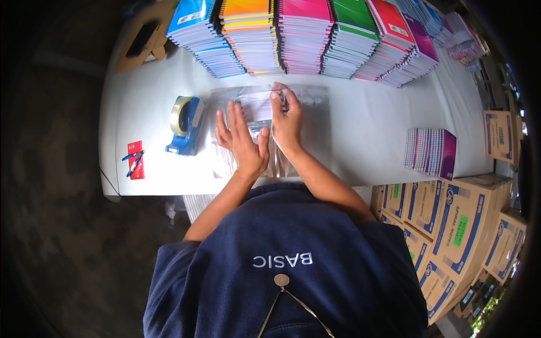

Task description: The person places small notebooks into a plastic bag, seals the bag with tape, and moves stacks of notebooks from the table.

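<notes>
A small stack of spiral notebooks [255, 107], its white page edges showing, lies on clear plastic sheets or bags [315, 121] in the middle of the table. My right hand [287, 118] grips the stack's right end, thumb and fingers bent round it. Flat and with fingers spread, my left hand [243, 143] is at the stack's near left side. Whether its fingertips touch the pages or the plastic I cannot tell. The notebooks' covers are mostly hidden.
Tall notebook stacks in several colours, including a pink one [304, 39], line the table's far side. A blue tape dispenser [194, 127] and blue-handled cutters [134, 160] on a red notebook are at left. Purple-covered notebooks [431, 152] sit right. Cartons [451, 225] stand below.
</notes>
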